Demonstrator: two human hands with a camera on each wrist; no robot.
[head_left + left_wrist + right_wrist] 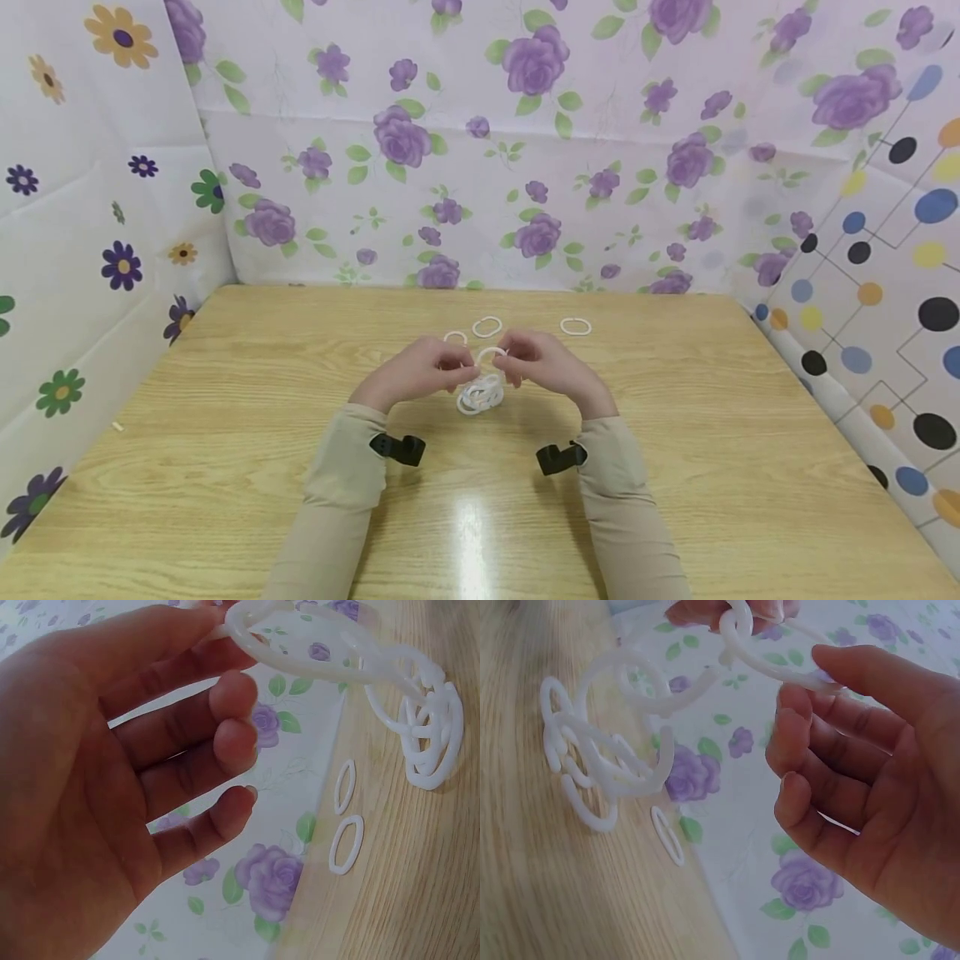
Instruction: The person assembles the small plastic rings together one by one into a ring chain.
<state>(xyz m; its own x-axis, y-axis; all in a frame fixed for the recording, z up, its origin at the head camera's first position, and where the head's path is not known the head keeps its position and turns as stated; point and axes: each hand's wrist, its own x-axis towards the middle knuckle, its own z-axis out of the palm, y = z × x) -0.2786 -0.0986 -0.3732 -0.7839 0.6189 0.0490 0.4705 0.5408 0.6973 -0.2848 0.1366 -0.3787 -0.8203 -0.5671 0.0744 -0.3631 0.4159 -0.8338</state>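
Close to the person, two tan sleeves [352, 467] lie on the wooden table [225, 467], each with a small black camera strapped at the wrist. That lets the arms rest while the fingers do fine work.

Just past the sleeves, both hands meet over the middle of the table. The left hand [416, 371] pinches one white plastic ring at the top of a chain of rings [482, 390] between its thumb and first finger. Its other fingers curl loosely and hold nothing. The right hand [543, 367] pinches the next ring [780, 671] the same way, thumb on top, other fingers bent and free. Both palms face each other, so the two rings stay close together.

Below the hands, the chain hangs down and its bottom links sit in a little heap on the table. The heap takes the weight.

Farther back, three loose rings [487, 327] lie flat on the wood, apart from the chain. Behind them stands a wall with purple flowers [532, 62].
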